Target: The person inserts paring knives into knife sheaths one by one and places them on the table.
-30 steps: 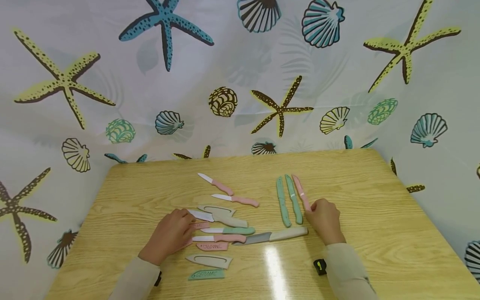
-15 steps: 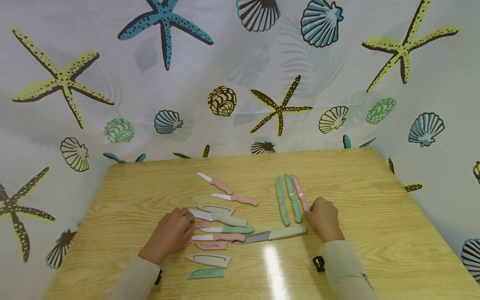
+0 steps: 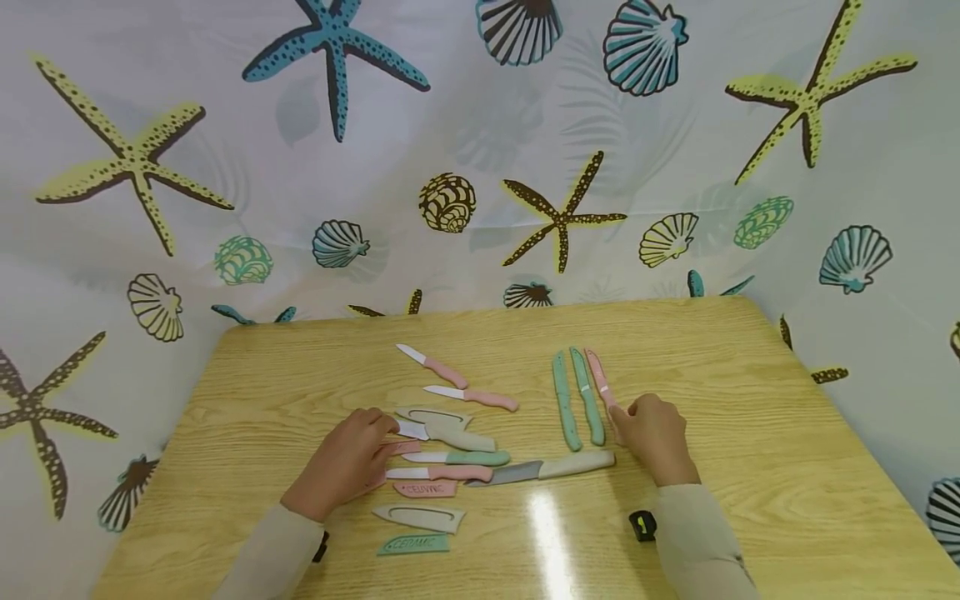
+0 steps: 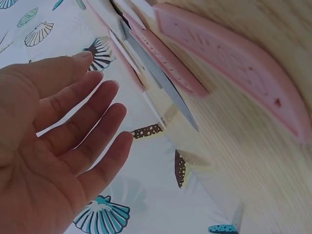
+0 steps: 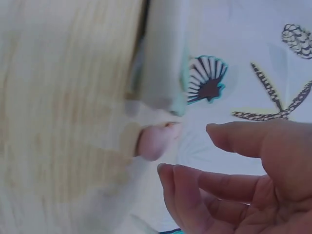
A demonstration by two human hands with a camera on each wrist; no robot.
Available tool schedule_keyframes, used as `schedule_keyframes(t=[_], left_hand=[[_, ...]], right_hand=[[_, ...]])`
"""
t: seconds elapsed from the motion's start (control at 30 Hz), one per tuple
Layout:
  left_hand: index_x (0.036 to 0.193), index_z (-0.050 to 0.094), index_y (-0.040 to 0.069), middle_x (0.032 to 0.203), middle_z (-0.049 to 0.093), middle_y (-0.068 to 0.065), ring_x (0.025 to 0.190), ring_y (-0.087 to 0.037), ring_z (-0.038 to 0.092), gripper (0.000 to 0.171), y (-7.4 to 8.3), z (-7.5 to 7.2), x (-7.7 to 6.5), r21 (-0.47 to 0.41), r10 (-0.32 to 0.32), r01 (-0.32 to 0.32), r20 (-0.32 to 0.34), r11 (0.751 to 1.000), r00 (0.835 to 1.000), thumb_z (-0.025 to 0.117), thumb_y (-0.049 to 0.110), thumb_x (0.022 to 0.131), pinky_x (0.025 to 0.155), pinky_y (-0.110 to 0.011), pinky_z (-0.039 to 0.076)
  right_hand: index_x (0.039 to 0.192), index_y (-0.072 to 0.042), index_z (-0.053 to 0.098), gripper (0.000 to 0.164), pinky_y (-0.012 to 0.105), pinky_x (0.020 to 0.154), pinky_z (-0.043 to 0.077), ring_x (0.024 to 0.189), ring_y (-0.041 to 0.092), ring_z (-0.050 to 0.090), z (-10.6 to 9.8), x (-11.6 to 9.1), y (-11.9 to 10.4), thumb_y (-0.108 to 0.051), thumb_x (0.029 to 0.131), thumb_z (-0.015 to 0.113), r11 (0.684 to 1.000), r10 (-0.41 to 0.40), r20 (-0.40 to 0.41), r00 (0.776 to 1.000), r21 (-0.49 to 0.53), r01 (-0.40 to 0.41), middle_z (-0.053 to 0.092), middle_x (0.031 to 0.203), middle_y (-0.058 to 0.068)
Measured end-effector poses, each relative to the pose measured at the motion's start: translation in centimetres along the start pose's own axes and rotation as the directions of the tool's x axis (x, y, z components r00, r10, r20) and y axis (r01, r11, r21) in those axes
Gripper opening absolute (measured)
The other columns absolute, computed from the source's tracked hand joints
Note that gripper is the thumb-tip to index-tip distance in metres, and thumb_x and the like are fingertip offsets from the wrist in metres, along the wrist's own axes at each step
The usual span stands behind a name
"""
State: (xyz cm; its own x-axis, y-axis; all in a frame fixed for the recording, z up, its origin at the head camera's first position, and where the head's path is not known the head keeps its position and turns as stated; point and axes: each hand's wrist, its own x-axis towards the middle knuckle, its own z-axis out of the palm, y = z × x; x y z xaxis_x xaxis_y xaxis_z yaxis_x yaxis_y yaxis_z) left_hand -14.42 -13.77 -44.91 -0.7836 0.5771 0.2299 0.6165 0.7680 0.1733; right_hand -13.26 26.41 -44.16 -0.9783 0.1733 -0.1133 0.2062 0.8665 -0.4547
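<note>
Knives (image 3: 477,458) lay across the middle of the bench (image 3: 750,400), whose far edge we took as twelve o'clock. Furthest left we saw the left hand (image 3: 339,465) at nine o'clock, its grip spread; we could not tell whether its fingertips touched the white blade close by. From that hand, a green sheath (image 3: 413,545) lay between four and five o'clock, a cream sheath (image 3: 405,517) at four, and a pink sheath (image 3: 424,489) marked CERAMIC nearer three. At about three o'clock we found the cream-handled knife (image 3: 461,437), a green-handled knife and a pink-handled knife (image 3: 461,472), white blades pointing toward nine. Two more pink-handled knives (image 3: 491,401) lay near two o'clock. Further right, a grey-bladed knife (image 3: 576,464) also pointed toward nine. Next we saw two sheathed green knives (image 3: 567,408) side by side, tips toward twelve, then a sheathed pink knife (image 3: 598,377) beside them, tip toward eleven. Furthest right, at three o'clock, was the right hand (image 3: 656,436), thumb and fingers loosely parted at that pink handle's end; we could not tell whether its grip touched it.
</note>
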Motion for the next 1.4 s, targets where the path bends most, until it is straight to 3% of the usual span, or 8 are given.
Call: schedule_keyframes(t=[0.13, 0.23, 0.43, 0.7, 0.97, 1.23, 1.4], left_hand=[[0.095, 0.065, 0.002, 0.09, 0.059, -0.006, 0.082, -0.02, 0.055, 0.02, 0.2, 0.1, 0.3, 0.018, -0.007, 0.007, 0.005, 1.0, 1.0, 0.073, 0.012, 0.08, 0.069, -0.032, 0.049], [0.089, 0.064, 0.003, 0.082, 0.056, -0.005, 0.074, -0.018, 0.054, 0.016, 0.0, 0.4, 0.4, 0.053, 0.001, -0.002, 0.006, 0.999, 1.0, 0.073, 0.012, 0.079, 0.062, -0.031, 0.047], [0.079, 0.061, 0.007, 0.071, 0.05, -0.002, 0.066, -0.016, 0.049, 0.014, -0.7, 1.4, 0.3, 0.066, 0.019, -0.02, 0.017, 0.998, 1.0, 0.075, 0.008, 0.076, 0.054, -0.029, 0.043], [0.08, 0.06, 0.008, 0.072, 0.047, 0.001, 0.067, -0.012, 0.048, 0.011, -1.2, 2.2, 0.0, -0.023, 0.0, 0.001, 0.052, 1.0, 0.999, 0.071, 0.005, 0.08, 0.058, -0.028, 0.044], [0.082, 0.058, 0.009, 0.072, 0.044, 0.003, 0.064, -0.009, 0.044, 0.012, -1.4, 2.5, 0.2, -0.026, 0.028, -0.026, 0.055, 0.999, 0.998, 0.069, 0.006, 0.081, 0.056, -0.025, 0.041], [0.075, 0.054, 0.01, 0.069, 0.043, 0.002, 0.061, -0.01, 0.044, 0.017, -1.3, 2.3, 0.2, 0.045, 0.053, -0.055, 0.045, 0.997, 0.998, 0.071, 0.008, 0.081, 0.053, -0.025, 0.041], [0.078, 0.059, 0.007, 0.073, 0.05, -0.001, 0.063, -0.013, 0.05, 0.014, -1.3, 2.0, 0.3, 0.13, 0.04, -0.049, 0.072, 0.99, 0.997, 0.072, 0.009, 0.078, 0.054, -0.027, 0.046]], right_hand=[[0.106, 0.011, 0.062, 0.046, 0.047, 0.068, 0.05, 0.083, 0.035, 0.061, -0.5, -1.1, -0.6, -0.032, 0.094, 0.052, 0.998, -0.041, -0.012, 0.999, 0.041, 0.041, 0.063, 0.096, 0.025], [0.109, 0.007, 0.063, 0.047, 0.039, 0.059, 0.051, 0.077, 0.027, 0.062, -0.9, -2.0, -1.2, -0.035, 0.094, 0.052, 0.994, -0.071, -0.005, 0.997, 0.088, 0.072, 0.065, 0.092, 0.019], [0.11, 0.002, 0.064, 0.048, 0.032, 0.055, 0.049, 0.069, 0.017, 0.059, -1.3, -3.6, -1.8, -0.042, 0.094, 0.052, 0.984, -0.109, -0.01, 0.994, 0.142, 0.11, 0.065, 0.089, 0.01], [0.108, -0.002, 0.067, 0.044, 0.031, 0.057, 0.05, 0.075, 0.017, 0.061, -0.4, -5.1, -2.1, -0.041, 0.093, 0.054, 0.97, -0.148, -0.019, 0.989, 0.193, 0.149, 0.065, 0.088, 0.006], [0.108, -0.003, 0.067, 0.043, 0.036, 0.061, 0.052, 0.081, 0.023, 0.063, -0.1, -5.4, -2.1, -0.041, 0.093, 0.054, 0.969, -0.153, -0.043, 0.987, 0.191, 0.159, 0.066, 0.093, 0.011], [0.11, -0.002, 0.066, 0.047, 0.036, 0.061, 0.053, 0.08, 0.022, 0.064, -0.2, -5.5, -2.1, -0.043, 0.092, 0.055, 0.965, -0.143, -0.03, 0.989, 0.218, 0.146, 0.065, 0.096, 0.012], [0.109, -0.001, 0.066, 0.034, 0.034, 0.061, 0.052, 0.077, 0.02, 0.064, -0.1, -5.3, -2.4, -0.027, 0.088, 0.063, 0.961, -0.171, -0.039, 0.985, 0.215, 0.175, 0.066, 0.089, 0.006]])
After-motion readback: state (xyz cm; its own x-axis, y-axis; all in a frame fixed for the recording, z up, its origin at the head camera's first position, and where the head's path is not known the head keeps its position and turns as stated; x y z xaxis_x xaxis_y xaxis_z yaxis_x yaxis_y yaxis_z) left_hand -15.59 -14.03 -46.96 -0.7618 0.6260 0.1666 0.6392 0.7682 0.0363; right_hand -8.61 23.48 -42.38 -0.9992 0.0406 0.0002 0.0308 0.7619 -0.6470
